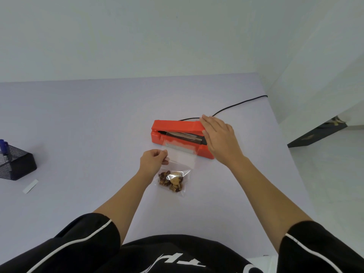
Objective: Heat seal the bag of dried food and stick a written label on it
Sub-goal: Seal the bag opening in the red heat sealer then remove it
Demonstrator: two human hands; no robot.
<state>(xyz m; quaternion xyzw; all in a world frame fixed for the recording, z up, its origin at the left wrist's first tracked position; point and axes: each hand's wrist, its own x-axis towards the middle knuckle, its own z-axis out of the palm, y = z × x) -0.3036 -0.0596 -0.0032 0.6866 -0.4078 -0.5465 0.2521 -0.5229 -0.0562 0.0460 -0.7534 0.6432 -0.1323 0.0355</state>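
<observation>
An orange heat sealer (173, 127) sits mid-table with its lid raised a little, showing the dark sealing strip. A clear plastic bag (177, 166) holding brown and yellow dried food lies in front of it, with its open top edge resting on the sealer's front lip. My left hand (152, 161) pinches the bag's left edge. My right hand (220, 138) lies flat, fingers together, on the right end of the sealer's lid. A white blank label strip (30, 186) lies at the far left of the table.
A black mesh pen holder (15, 163) with a blue marker (3, 145) stands at the left edge. The sealer's black cord (236, 104) runs back right off the light table (88, 125). The table's right edge borders a white floor with a dark object (315, 134).
</observation>
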